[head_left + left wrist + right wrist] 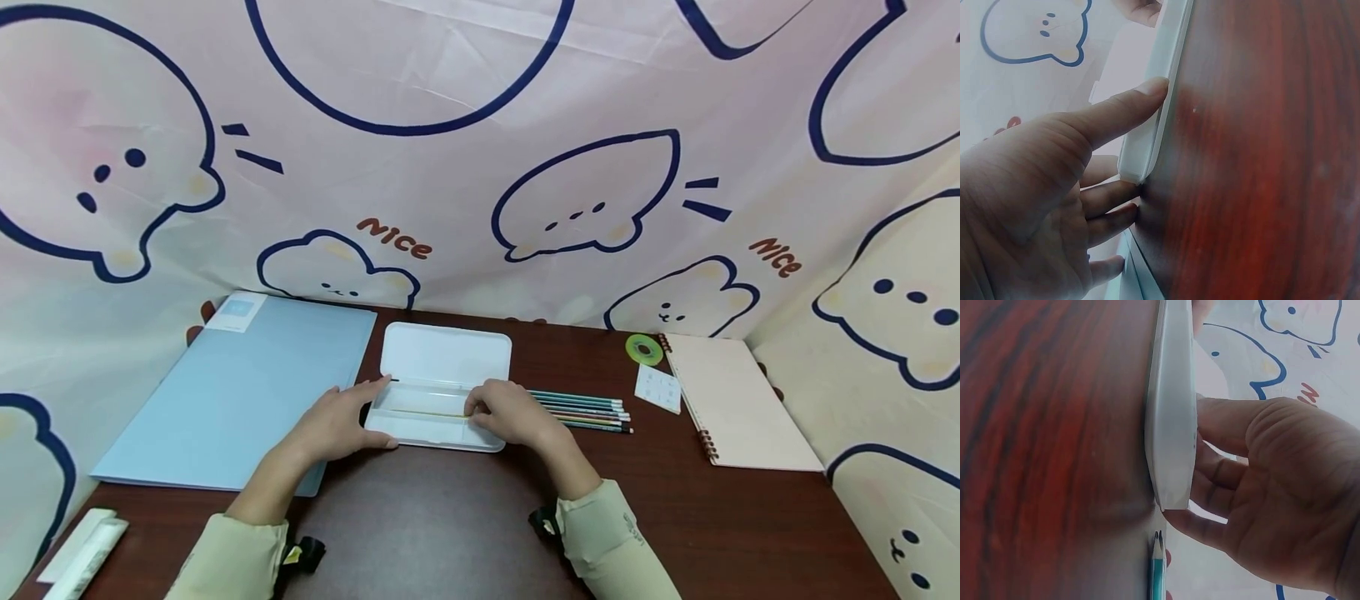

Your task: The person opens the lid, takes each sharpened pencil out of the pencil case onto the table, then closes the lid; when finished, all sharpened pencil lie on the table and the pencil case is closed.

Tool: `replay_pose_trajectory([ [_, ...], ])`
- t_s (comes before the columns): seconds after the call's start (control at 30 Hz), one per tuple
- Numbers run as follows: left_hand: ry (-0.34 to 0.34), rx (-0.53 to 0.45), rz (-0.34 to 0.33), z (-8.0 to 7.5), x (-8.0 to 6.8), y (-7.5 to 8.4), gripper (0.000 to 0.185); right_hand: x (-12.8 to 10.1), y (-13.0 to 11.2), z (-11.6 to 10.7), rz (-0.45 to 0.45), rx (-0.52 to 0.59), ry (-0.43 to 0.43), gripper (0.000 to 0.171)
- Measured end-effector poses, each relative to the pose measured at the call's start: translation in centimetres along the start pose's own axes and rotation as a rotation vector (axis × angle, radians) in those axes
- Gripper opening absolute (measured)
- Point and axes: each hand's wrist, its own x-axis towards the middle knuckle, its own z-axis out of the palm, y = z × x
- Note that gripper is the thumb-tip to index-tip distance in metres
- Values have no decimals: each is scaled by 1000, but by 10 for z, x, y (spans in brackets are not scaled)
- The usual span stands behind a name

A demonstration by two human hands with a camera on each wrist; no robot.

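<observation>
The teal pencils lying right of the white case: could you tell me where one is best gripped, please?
Pinch the nearest teal pencil at mid-shaft, coming from above and the front. It lies flat on the table, side by side with the others, so only its top and front edge are free; the white case blocks its left end.

My right hand [510, 414] covers the right end of the pencil case [442, 392], hiding whatever my fingers [480, 406] touch there. The pencils [585, 410] beside them are too small to count.
</observation>
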Motion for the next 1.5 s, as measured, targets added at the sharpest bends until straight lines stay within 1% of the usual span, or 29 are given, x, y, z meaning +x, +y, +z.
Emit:
replay_pose_trajectory([
  [0.1,2,1,0,-1,0,0,99,1,-1,0,11,11,6,8],
  [0.27,1,-2,-5,-2,-1,2,99,2,-2,-1,7,13,13,14],
  [0.4,0,3,-8,-2,-1,2,99,-1,-2,-5,9,11,59,16],
  [0.5,-2,3,-10,-1,-1,2,99,-9,2,-11,9,29,109,16],
  [0.6,-4,3,-9,0,-1,4,98,-21,13,-17,8,48,168,18],
  [0.7,-3,9,-10,0,0,4,98,-34,31,-22,7,63,213,19],
  [0.87,2,16,-14,1,1,2,98,-57,63,-30,23,77,244,15],
  [0.97,5,21,-11,2,1,0,99,-72,81,-34,57,72,264,14],
  [1.13,5,28,-13,3,3,-2,98,-93,105,-39,103,61,277,13],
  [1.27,0,24,-8,4,4,-1,98,-110,122,-42,148,46,293,11],
  [1.4,-7,19,-8,3,3,0,99,-122,132,-43,181,13,295,9],
  [1.5,5,25,-12,1,0,-1,98,-123,135,-43,186,-1,264,8],
])
